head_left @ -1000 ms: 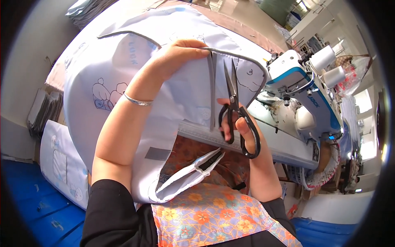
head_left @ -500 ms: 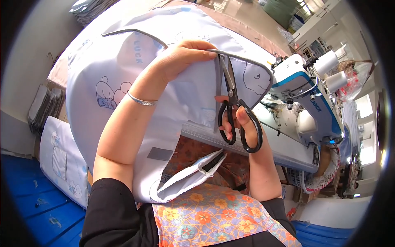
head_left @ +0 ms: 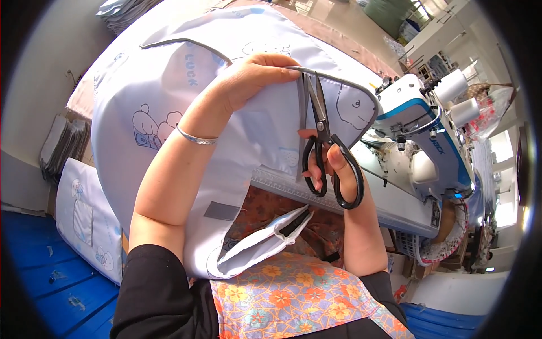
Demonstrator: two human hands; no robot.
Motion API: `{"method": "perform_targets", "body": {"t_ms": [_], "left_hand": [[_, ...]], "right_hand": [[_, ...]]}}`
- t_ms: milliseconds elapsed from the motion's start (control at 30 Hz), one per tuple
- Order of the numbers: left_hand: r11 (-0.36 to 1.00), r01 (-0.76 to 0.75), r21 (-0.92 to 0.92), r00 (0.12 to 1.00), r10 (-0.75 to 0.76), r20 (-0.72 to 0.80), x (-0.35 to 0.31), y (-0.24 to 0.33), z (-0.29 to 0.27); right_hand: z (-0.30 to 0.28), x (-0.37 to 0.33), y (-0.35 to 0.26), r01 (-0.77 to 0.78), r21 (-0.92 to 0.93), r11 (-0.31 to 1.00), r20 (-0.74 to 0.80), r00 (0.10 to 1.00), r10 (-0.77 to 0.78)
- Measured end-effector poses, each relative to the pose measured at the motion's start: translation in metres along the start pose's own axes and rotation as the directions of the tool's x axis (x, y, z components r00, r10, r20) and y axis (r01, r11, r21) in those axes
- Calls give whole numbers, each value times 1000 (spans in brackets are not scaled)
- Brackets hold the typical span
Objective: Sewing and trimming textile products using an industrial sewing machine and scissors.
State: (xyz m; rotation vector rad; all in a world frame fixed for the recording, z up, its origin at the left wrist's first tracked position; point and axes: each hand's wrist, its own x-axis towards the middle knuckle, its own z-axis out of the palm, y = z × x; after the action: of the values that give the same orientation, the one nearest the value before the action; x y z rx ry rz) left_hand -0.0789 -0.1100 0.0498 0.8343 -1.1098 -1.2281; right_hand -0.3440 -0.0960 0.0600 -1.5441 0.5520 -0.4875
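Note:
A large pale fabric piece (head_left: 248, 135) with printed cartoon animals and grey edging drapes over the work table and down to my lap. My left hand (head_left: 257, 79) pinches its grey-bound far edge between thumb and fingers. Black-handled scissors (head_left: 320, 127) are in my right hand (head_left: 330, 164), its thumb and fingers at the loops. Their blades point away from me, slightly parted, with the tips at the bound edge just right of my left thumb. A grey strip (head_left: 302, 113) runs down the fabric beside the blades. A dark grey patch (head_left: 221, 211) lies nearer to me.
At the right stands a white and blue sewing machine (head_left: 420, 121) with thread cones (head_left: 451, 85). A ruler strip (head_left: 282, 187) marks the table's near edge. Folded printed fabric (head_left: 84, 217) lies at the left, by stacked pieces (head_left: 65, 144). A basket (head_left: 406, 243) sits below the machine.
The scissor blades have parted a little more at the bound edge. Otherwise both hands and the fabric hold nearly the same place.

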Motion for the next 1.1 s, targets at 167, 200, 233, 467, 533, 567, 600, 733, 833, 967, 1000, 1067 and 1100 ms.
{"method": "perform_targets", "body": {"t_ms": [167, 200, 233, 467, 533, 567, 600, 733, 833, 967, 1000, 1067, 1100], "left_hand": [[1000, -3, -5, 1000, 3, -9, 0, 0, 0], [1000, -4, 2, 1000, 4, -5, 0, -1, 0], [1000, -13, 8, 1000, 13, -9, 0, -1, 0], [1000, -8, 19, 1000, 8, -12, 0, -1, -1], [1000, 8, 0, 1000, -8, -17, 0, -1, 0], [1000, 1, -3, 1000, -1, -5, -1, -1, 0], [999, -27, 46, 1000, 26, 18, -1, -1, 0], [993, -76, 87, 997, 73, 39, -2, -1, 2], [988, -88, 126, 995, 82, 56, -1, -1, 1], [993, -53, 108, 997, 46, 60, 0, 1, 1], [989, -42, 140, 998, 35, 48, 0, 1, 2], [985, -31, 172, 999, 25, 35, -1, -1, 6], [975, 12, 222, 998, 2, -63, -1, -3, 8]], "right_hand": [[-1, 0, 0, 5, -4, 1000, 5, 1000, -5], [-2, 0, 0, 1, -9, 1000, 5, 1000, -1], [-2, 0, 0, -1, -16, 1000, 11, 1000, 1], [-2, 0, 0, 4, -21, 1000, 5, 1000, -4], [-2, 0, -1, -45, -76, 996, -5, 999, 44], [-2, 0, -1, -51, -70, 996, -14, 999, 50], [-2, 0, -1, -53, -27, 998, -9, 999, 52], [-3, 0, -1, -49, 35, 998, 28, 998, 48], [-4, 1, -2, -56, -6, 998, 1, 998, 56], [-3, 3, -3, -38, -6, 999, -3, 999, 38], [-1, 4, -3, -44, -78, 996, -39, 998, 41], [1, 5, -3, -51, -150, 987, -75, 996, 40], [3, 5, -2, -38, -168, 985, -99, 995, 22]]}}
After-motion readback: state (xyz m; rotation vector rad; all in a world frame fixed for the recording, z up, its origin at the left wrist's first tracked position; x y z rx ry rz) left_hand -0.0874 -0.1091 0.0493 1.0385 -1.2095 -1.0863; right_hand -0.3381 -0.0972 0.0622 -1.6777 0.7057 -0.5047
